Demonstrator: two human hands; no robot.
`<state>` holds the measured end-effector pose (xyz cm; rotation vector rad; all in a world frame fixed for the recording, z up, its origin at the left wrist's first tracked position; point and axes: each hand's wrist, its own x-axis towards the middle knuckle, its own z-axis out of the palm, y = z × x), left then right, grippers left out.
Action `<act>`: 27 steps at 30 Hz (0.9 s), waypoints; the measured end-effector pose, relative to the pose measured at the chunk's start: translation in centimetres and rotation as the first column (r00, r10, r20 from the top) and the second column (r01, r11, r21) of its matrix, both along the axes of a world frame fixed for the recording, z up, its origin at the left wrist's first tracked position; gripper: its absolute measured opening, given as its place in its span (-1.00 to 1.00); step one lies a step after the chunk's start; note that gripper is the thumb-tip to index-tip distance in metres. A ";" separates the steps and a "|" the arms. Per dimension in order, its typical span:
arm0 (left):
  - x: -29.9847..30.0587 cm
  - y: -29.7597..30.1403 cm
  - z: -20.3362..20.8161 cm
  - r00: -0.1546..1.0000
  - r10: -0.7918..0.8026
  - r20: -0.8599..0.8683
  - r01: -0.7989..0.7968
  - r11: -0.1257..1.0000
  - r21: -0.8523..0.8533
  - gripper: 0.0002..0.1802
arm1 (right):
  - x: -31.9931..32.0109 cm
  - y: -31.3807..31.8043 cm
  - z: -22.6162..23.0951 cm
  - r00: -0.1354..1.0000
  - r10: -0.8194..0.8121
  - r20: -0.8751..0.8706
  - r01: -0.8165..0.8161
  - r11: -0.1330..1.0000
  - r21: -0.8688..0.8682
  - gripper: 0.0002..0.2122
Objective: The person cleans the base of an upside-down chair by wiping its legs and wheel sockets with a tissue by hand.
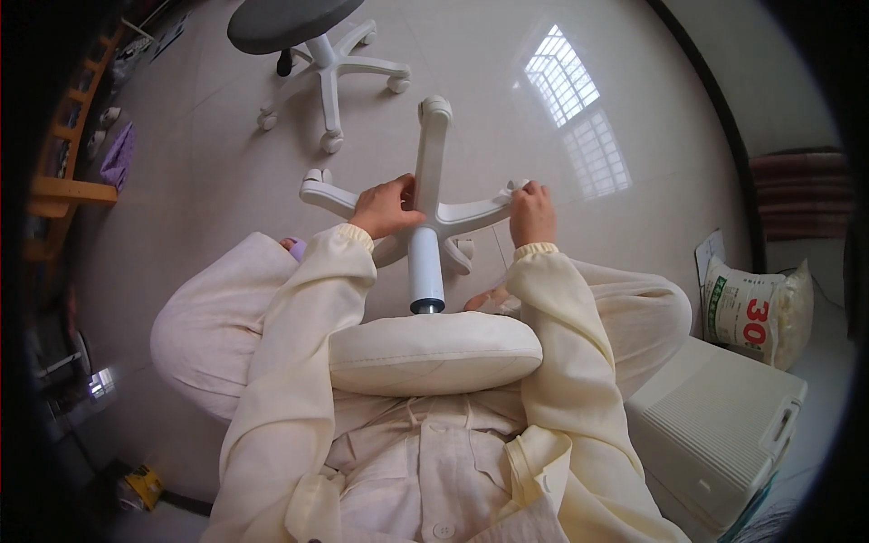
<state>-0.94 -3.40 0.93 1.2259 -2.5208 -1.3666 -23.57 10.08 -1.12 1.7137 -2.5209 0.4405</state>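
A white wheeled stool lies tipped over against my lap. Its round cream seat [436, 355] rests by my belly, and its white column [424, 264] points away from me to the star-shaped base [433, 167]. My left hand [387, 208] is wrapped round the base close to the hub, its fingertips partly hidden behind a leg. At the tip of the right-hand leg, my right hand [532, 215] is closed with its fingers on a white caster [517, 185]. Other casters show at the far leg's end [434, 107] and the left leg's end [315, 176].
Another stool with a grey seat [290, 20] stands upright on the tiled floor [226, 163] ahead. To my right are a ridged white case [720, 425] and a plastic sack [759, 312]. An orange wooden frame [74, 190] stands at the left.
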 end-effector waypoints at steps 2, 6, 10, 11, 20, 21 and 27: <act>-0.2 0.0 -0.4 0.999 0.022 -0.040 -0.022 1.000 -0.005 -0.44 | 0.1 0.0 -0.2 0.999 -0.020 -0.031 0.021 1.000 0.017 -0.92; -0.3 0.0 -0.6 1.000 0.013 -0.026 -0.013 1.000 0.016 -0.43 | 3.6 -0.2 -0.4 0.981 0.182 0.072 -0.182 0.983 -0.009 -0.93; 0.1 -0.2 -0.8 1.000 0.025 -0.014 -0.024 0.999 0.026 -0.41 | 5.4 -0.6 0.5 0.879 0.391 0.273 -0.390 0.919 -0.062 -0.92; -0.1 -0.2 -0.9 1.000 0.018 -0.025 -0.017 0.999 0.030 -0.41 | 4.6 -0.5 -0.1 0.916 0.327 0.231 -0.322 0.945 -0.059 -0.92; -0.1 -0.2 -0.7 1.000 0.002 0.016 -0.002 1.000 0.006 -0.41 | 3.2 -0.4 0.1 0.993 -0.013 -0.119 0.012 1.000 -0.007 -0.93; 0.0 -0.3 -0.8 1.000 0.007 0.019 -0.007 1.000 0.005 -0.41 | 4.4 -0.6 0.4 0.983 0.180 -0.020 -0.180 0.984 -0.011 -0.93; 0.2 -0.2 -1.0 1.000 0.016 -0.018 -0.016 1.000 0.011 -0.40 | 4.6 -0.9 0.5 0.902 0.406 0.146 -0.395 0.913 -0.100 -0.91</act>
